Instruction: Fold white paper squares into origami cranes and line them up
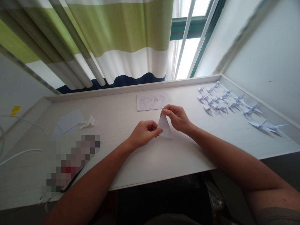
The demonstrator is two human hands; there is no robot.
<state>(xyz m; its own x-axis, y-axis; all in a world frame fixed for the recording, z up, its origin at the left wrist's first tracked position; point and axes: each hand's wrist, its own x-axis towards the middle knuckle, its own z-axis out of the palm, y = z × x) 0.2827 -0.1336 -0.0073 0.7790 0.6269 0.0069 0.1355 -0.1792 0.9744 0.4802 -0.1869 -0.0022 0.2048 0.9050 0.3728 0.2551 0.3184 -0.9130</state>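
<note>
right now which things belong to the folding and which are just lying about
Likely the job:
folded paper in the left hand and right hand
paper birds
loose sheets

Likely lying about:
printed paper
crumpled wad
white cables
blurred item

free tabletop (184, 95) between printed sheet (150, 102) and cranes (236, 104)

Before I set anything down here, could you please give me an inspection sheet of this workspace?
Surface: white desk, raised edging along the back.
Job's things: folded white paper in both hands; folded paper cranes grouped at the right.
Clutter: loose paper sheets, crumpled white tissue and a pixelated object at the left; printed sheet beyond the hands.
Hands: left hand pinches the paper's side; right hand grips its top.
Cables: pale cables at the left, yellow tag near one.
Surroundings: striped curtain, green-framed window, pale walls.
</note>
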